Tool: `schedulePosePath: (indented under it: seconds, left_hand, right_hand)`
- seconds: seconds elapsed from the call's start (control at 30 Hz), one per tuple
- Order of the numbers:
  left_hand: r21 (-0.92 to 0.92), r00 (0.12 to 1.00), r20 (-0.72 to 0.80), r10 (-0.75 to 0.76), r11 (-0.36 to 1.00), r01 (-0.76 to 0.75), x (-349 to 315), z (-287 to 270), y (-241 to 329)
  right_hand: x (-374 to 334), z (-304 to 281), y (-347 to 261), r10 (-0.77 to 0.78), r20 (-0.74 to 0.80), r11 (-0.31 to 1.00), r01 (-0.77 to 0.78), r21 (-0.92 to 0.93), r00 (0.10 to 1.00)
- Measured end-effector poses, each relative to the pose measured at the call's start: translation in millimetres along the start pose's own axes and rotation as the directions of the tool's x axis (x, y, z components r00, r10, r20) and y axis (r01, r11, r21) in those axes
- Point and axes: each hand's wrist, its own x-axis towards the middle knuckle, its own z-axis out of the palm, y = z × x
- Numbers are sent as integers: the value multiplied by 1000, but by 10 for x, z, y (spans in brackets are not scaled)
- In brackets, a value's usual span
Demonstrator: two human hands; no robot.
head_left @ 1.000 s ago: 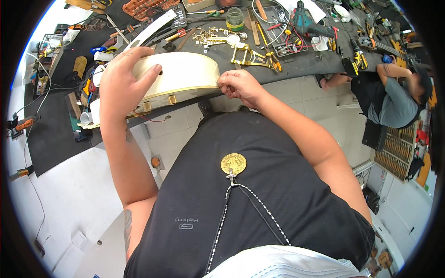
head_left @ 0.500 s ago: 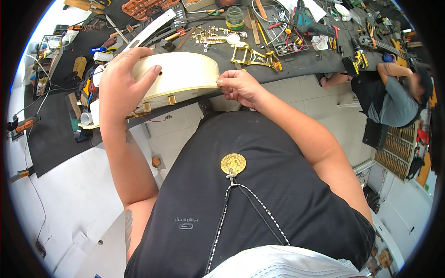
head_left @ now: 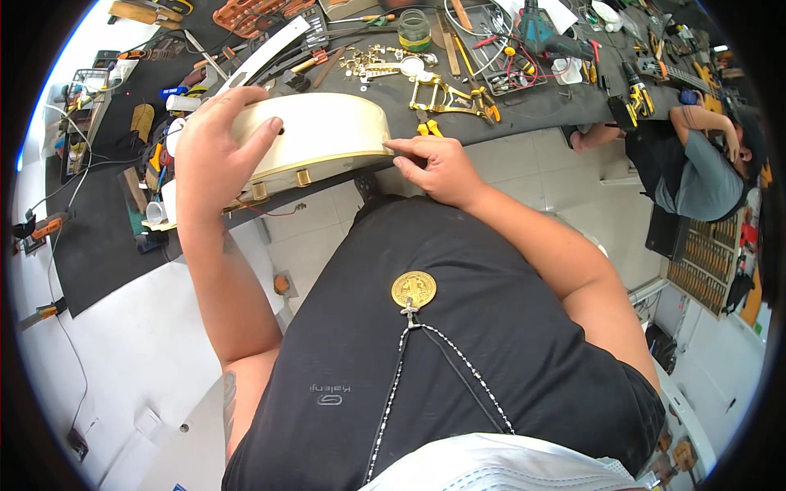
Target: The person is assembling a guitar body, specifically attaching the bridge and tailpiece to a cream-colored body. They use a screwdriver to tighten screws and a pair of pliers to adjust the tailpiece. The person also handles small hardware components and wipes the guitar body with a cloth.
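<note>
A cream electric guitar body (head_left: 327,123) is tipped up on its side at the bench's front edge. Gold pickups (head_left: 304,177) show on its face, and a thin red wire (head_left: 282,212) hangs below. My left hand (head_left: 214,147) holds the body at its left part, fingers over the top and thumb against the near side. At the other end, my right hand (head_left: 442,166) touches the rim with an outstretched index finger. Its thumb is apart and the other fingers curl under, partly hidden; I see nothing held there.
Behind the body lie small gold hardware pieces (head_left: 372,65), a gold vibrato tailpiece (head_left: 446,100), yellow-handled pliers (head_left: 429,128) and a glass jar (head_left: 414,31). A yellow drill (head_left: 637,92) stands farther right. Another person (head_left: 704,172) sits at the right.
My right hand has turned from a pinch at the body's end to a pointing index finger, uncovering the yellow pliers handles. My left hand and the guitar body have stayed nearly still.
</note>
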Motion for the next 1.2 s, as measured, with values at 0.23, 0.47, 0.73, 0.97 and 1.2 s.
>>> schedulePosePath:
  seconds: [0.23, 0.47, 0.73, 0.97, 1.2]
  left_hand:
    - [12, 1000, -3, 4, 1000, -4, 5, 14, 7]
    - [24, 1000, -3, 6, 1000, -6, 8, 14, -10]
    - [28, 1000, 4, -6, 1000, 6, 21, 22, -1]
    - [28, 1000, 16, 3, 1000, -3, 48, 21, -9]
    - [-16, 1000, 4, 10, 1000, -10, 51, 17, -12]
  right_hand:
    - [14, 14, 88, -122, 13, 989, 122, -80, 993]
    - [37, 11, 92, -207, 8, 964, 205, -172, 978]
    - [41, 43, 61, -378, -2, 865, 353, -357, 926]
    - [-14, 3, 105, -321, 101, 884, 336, -324, 942]
    - [-73, -19, 219, -246, 60, 950, 253, -182, 967]
